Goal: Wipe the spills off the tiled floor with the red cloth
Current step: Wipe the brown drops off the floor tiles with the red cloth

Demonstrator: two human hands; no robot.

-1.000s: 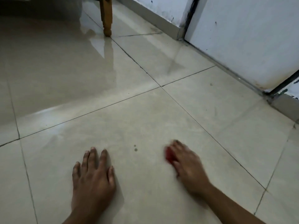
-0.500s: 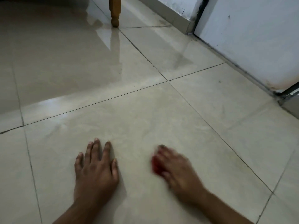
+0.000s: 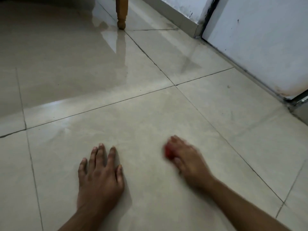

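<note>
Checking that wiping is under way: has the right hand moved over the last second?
Yes. Against the diagonal grout line, the right hand with the red cloth swept left toward the planted left hand, then came partly back.

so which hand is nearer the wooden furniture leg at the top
Left. The left hand lies flat on the tile almost straight below the wooden leg. The right hand, pressing the red cloth, sits further off to the right.
</note>
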